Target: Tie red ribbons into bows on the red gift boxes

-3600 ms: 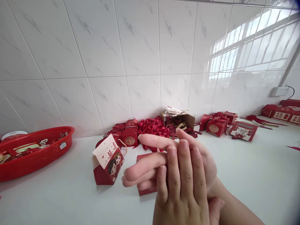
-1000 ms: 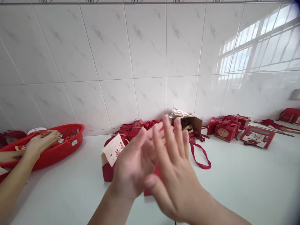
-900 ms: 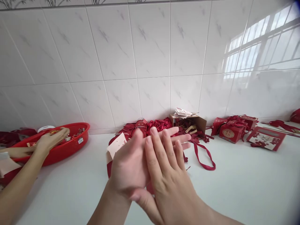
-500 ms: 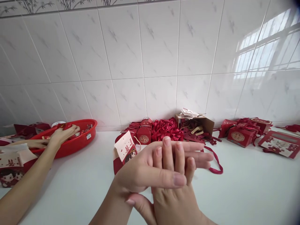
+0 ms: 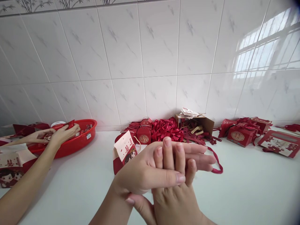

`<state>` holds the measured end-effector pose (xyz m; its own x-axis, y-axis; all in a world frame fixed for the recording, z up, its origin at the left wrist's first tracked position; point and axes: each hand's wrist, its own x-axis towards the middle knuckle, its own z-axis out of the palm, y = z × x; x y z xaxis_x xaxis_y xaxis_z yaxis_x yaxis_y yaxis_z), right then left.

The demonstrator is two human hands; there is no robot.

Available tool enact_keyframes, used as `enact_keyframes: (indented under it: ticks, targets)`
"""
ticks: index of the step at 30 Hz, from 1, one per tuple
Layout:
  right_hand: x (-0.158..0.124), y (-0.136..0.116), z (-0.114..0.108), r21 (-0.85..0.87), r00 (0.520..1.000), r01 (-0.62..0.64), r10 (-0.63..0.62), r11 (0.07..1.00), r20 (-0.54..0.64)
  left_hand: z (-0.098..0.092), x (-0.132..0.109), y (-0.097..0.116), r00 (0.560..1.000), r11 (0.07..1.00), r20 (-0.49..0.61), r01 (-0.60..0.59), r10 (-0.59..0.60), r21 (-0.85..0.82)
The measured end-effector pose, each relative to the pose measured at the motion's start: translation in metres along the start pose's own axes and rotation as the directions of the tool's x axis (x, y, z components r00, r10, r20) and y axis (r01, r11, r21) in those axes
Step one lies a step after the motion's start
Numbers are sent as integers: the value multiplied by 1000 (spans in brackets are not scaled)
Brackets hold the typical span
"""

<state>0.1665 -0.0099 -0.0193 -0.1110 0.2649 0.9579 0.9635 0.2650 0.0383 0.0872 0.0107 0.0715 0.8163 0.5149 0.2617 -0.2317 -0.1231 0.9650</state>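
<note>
In front of me, my left hand (image 5: 145, 175) and my right hand (image 5: 173, 187) rest against each other, with no object visible in either. The left hand's fingers stretch out to the right, and its thumb crosses the base of the right hand's fingers. Those right fingers point upward, slightly apart, against the left palm; the right thumb lies below the left wrist. Just behind them stands an open red box (image 5: 122, 159) with a cream flap and cord handle. A dark red ribbon loop (image 5: 217, 168) lies past my left fingertips, partly covered.
At left, another person's hands (image 5: 63, 134) hold a red item over a red basin (image 5: 77, 147). A printed box (image 5: 14, 167) stands nearby. Along the wall are red ribbons (image 5: 167, 129), a cardboard box (image 5: 207, 125) and several red gift boxes (image 5: 241, 136). A flat printed box (image 5: 280, 143) lies far right.
My hands stay pressed together, shifting only slightly. The other person's left hand has come up from the basin, and a red item now shows raised between that person's hands.
</note>
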Motion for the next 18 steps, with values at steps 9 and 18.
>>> enact_keyframes:
  ticks: [9, 18]
  targets:
    - [0, 1, 0, -16, 1000, 4, -3, 1000, 6, -7, -1, -5, 997, 1000, 74, 5, -4, -1]
    - [2, 0, -2, -8, 999, -10, 10, 1000, 46, 3, 5, -6, 1000, 994, -10, -6, 5, -108]
